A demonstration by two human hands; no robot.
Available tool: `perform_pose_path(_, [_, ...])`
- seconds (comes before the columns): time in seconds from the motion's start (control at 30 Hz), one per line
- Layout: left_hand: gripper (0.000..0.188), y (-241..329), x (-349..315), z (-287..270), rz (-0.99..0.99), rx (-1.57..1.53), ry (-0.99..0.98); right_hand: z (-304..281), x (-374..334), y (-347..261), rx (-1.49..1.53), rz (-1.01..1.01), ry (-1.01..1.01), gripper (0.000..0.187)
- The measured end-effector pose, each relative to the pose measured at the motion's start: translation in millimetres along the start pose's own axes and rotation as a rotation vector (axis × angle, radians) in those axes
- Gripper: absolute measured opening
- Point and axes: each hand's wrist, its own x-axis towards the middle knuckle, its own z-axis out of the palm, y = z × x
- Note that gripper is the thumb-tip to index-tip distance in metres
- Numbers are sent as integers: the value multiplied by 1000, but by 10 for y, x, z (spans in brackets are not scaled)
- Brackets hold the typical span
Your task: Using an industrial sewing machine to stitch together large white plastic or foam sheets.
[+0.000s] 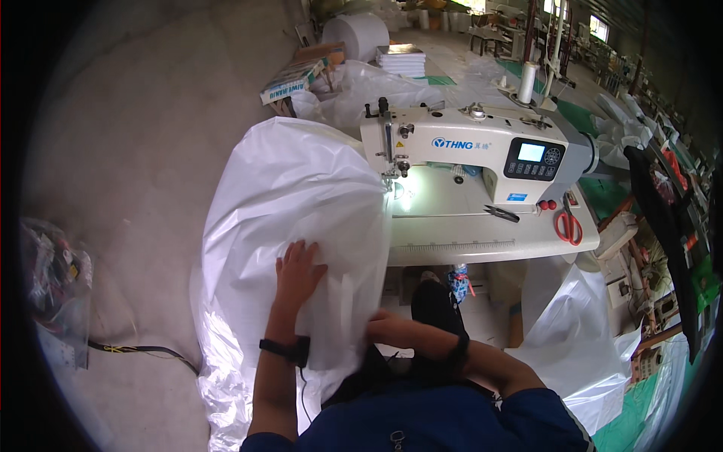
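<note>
A large white plastic sheet drapes over the left of the sewing machine and hangs down toward my lap. Its upper right edge reaches the lit needle area. My left hand lies flat on the sheet with its fingers spread. At the sheet's lower right edge, my right hand is curled closed on the material, slightly blurred and partly in shadow. Black thread snips and red-handled scissors rest on the machine bed, to the right of the needle.
More white sheeting hangs at the right. A thread cone stands behind the machine. At the back are a white roll and a stack of books or pads. A black cable crosses the floor beside a clear bag.
</note>
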Motion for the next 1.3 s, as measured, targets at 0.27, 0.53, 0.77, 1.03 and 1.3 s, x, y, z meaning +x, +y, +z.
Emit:
perform_pose_path(0.27, [49,-201,172,-158,340,-191,56,-599,-8,-5,140,-84,187,56])
perform_pose_path(0.53, [44,302,-97,-303,61,-102,102,-396,1465,-219,-348,103,426,57])
perform_pose_path(0.77, [47,275,16,-946,352,-169,343,-576,1991,-489,-364,54,440,59])
perform_pose_path(1.03, [31,-510,894,-886,430,-155,354,-298,2125,-656,-146,-54,214,60])
perform_pose_path(1.3, [36,-1312,548,55,215,-279,97,359,838,224,138,218,-225,62])
